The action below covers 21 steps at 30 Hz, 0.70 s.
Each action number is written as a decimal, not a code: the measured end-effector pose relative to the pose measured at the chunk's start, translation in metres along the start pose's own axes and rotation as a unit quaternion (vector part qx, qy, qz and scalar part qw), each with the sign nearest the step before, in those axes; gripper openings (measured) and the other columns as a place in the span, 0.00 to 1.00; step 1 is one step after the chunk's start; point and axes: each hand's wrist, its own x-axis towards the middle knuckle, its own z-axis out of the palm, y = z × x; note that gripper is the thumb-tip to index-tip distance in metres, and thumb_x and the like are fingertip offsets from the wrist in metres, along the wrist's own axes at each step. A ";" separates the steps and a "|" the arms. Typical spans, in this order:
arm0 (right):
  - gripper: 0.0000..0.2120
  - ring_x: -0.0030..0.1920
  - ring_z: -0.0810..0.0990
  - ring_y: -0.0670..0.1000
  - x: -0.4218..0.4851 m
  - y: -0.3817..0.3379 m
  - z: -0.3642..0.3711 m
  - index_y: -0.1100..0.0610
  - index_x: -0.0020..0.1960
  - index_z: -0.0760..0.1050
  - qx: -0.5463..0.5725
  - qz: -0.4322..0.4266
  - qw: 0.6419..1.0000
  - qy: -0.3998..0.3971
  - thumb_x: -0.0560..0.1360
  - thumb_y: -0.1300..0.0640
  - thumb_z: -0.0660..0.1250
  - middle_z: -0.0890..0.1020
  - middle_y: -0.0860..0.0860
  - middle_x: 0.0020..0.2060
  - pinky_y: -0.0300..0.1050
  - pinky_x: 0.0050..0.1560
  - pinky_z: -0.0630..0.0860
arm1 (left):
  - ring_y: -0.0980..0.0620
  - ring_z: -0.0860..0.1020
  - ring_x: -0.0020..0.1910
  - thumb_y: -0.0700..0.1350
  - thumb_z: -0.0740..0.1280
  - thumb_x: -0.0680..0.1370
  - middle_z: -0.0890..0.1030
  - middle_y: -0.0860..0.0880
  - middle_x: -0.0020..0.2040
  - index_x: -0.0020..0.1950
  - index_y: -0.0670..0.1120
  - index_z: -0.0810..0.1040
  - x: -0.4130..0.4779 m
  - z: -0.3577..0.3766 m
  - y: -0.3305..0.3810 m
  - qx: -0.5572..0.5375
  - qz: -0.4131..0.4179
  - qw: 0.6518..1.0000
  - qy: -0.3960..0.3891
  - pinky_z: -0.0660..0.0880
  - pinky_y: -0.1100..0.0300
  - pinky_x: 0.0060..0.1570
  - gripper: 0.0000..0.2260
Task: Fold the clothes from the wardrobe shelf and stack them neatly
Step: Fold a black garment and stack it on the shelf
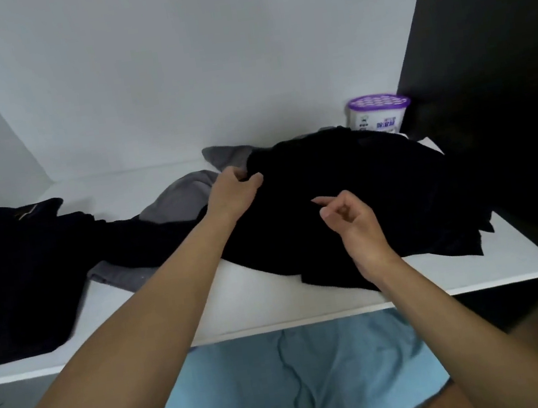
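Cloth all along the wardrobe shelf (pixel 273 293), and we start at the far left: a black garment (pixel 10 267) lies crumpled there, reaching the front edge, with no hand on it. Next along, a grey garment (pixel 183 195) peeks out from under the dark cloth, part showing toward the back and part toward the front.

Now the left hand (pixel 234 188): it pinches the upper left edge of the big black heap (pixel 379 188), fingers curled round a fold. That heap sits rumpled on the right half of the shelf and comes nearly to the front edge. Over its middle hovers the right hand (pixel 349 216), fingers loosely curled, index stretched out, grasping nothing that we can make out.

We judge this cloth light and limp. It will sag, drag and bunch, with no stiff edge to offer, and black on black hides the seams. So we would feel for a hem, collar or shoulder seam and take it with both hands well apart. We cannot tell whether the heap is one piece or several.

At the back right stands a purple-lidded tub (pixel 379 114), just behind the heap, where a dragged sleeve could knock it. Below the shelf lies blue fabric (pixel 301 372).
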 end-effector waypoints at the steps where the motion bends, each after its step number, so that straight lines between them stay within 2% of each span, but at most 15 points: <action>1: 0.09 0.57 0.83 0.49 -0.004 -0.003 -0.001 0.55 0.41 0.74 0.004 -0.011 1.000 -0.026 0.80 0.62 0.66 0.84 0.48 0.56 0.47 0.59 0.78 | 0.48 0.79 0.51 0.51 0.68 0.79 0.80 0.47 0.49 0.53 0.42 0.78 -0.001 0.002 0.001 -0.006 0.012 1.000 0.021 0.75 0.55 0.52 0.12; 3: 0.07 0.57 0.82 0.50 -0.012 -0.012 0.000 0.55 0.43 0.73 -0.016 -0.042 0.995 -0.084 0.80 0.61 0.66 0.83 0.48 0.55 0.47 0.59 0.78 | 0.51 0.75 0.40 0.47 0.66 0.80 0.76 0.47 0.40 0.45 0.41 0.76 -0.006 0.008 0.005 -0.020 0.033 0.998 0.047 0.71 0.56 0.43 0.10; 6: 0.05 0.53 0.82 0.45 -0.028 -0.028 0.001 0.55 0.43 0.73 -0.042 -0.056 0.981 -0.181 0.78 0.60 0.66 0.84 0.48 0.52 0.39 0.55 0.76 | 0.53 0.75 0.41 0.47 0.62 0.82 0.77 0.47 0.43 0.49 0.42 0.76 -0.020 0.008 0.017 -0.104 0.025 0.992 0.074 0.72 0.56 0.43 0.09; 9: 0.06 0.49 0.81 0.41 -0.050 -0.029 -0.005 0.57 0.42 0.73 -0.059 0.027 0.954 -0.293 0.77 0.62 0.67 0.84 0.47 0.48 0.35 0.52 0.74 | 0.51 0.80 0.46 0.47 0.60 0.82 0.81 0.46 0.46 0.50 0.45 0.77 -0.041 -0.003 0.036 -0.282 -0.005 0.957 0.071 0.78 0.54 0.48 0.08; 11: 0.08 0.48 0.81 0.41 -0.067 -0.023 -0.011 0.56 0.41 0.75 -0.107 0.088 0.931 -0.338 0.78 0.64 0.68 0.83 0.47 0.44 0.35 0.51 0.73 | 0.49 0.82 0.46 0.45 0.60 0.82 0.82 0.45 0.46 0.48 0.45 0.78 -0.059 -0.013 0.048 -0.359 -0.004 0.933 0.017 0.80 0.53 0.49 0.09; 12: 0.08 0.46 0.80 0.41 -0.074 -0.022 -0.013 0.57 0.42 0.75 -0.122 0.107 0.928 -0.336 0.78 0.66 0.68 0.82 0.48 0.42 0.34 0.50 0.73 | 0.49 0.82 0.45 0.45 0.61 0.82 0.83 0.45 0.45 0.46 0.46 0.79 -0.071 -0.018 0.051 -0.375 0.005 0.927 -0.022 0.80 0.54 0.48 0.09; 14: 0.06 0.44 0.81 0.42 -0.083 -0.024 -0.016 0.58 0.44 0.78 -0.105 0.133 0.948 -0.271 0.79 0.65 0.67 0.83 0.50 0.41 0.35 0.49 0.74 | 0.53 0.83 0.40 0.44 0.61 0.82 0.84 0.49 0.41 0.41 0.49 0.83 -0.098 -0.029 0.053 -0.389 0.032 0.914 -0.111 0.80 0.60 0.41 0.14; 15: 0.03 0.46 0.83 0.44 -0.085 -0.027 -0.017 0.58 0.47 0.80 -0.077 0.152 0.961 -0.217 0.79 0.61 0.68 0.85 0.50 0.43 0.40 0.53 0.76 | 0.55 0.82 0.38 0.43 0.61 0.82 0.83 0.51 0.38 0.39 0.51 0.84 -0.113 -0.036 0.052 -0.385 0.049 0.910 -0.148 0.79 0.62 0.38 0.16; 16: 0.05 0.49 0.84 0.48 -0.087 -0.032 -0.016 0.57 0.50 0.80 -0.041 0.179 0.969 -0.163 0.78 0.56 0.69 0.86 0.51 0.47 0.46 0.58 0.77 | 0.56 0.81 0.36 0.42 0.62 0.82 0.83 0.52 0.37 0.38 0.51 0.84 -0.126 -0.046 0.048 -0.375 0.066 0.908 -0.173 0.78 0.64 0.36 0.16; 19: 0.27 0.55 0.84 0.55 -0.098 -0.043 -0.004 0.55 0.60 0.77 0.051 0.275 0.959 -0.049 0.70 0.36 0.67 0.85 0.56 0.55 0.58 0.61 0.77 | 0.57 0.80 0.35 0.40 0.64 0.81 0.82 0.52 0.36 0.42 0.48 0.83 -0.169 -0.077 0.030 -0.360 0.096 0.899 -0.231 0.77 0.66 0.36 0.11; 21: 0.32 0.57 0.83 0.56 -0.112 -0.051 0.014 0.54 0.63 0.75 0.082 0.316 0.945 -0.029 0.70 0.31 0.65 0.84 0.56 0.56 0.62 0.61 0.76 | 0.57 0.79 0.34 0.40 0.64 0.78 0.81 0.51 0.36 0.45 0.43 0.80 -0.199 -0.091 0.010 -0.345 0.093 0.886 -0.294 0.76 0.66 0.36 0.05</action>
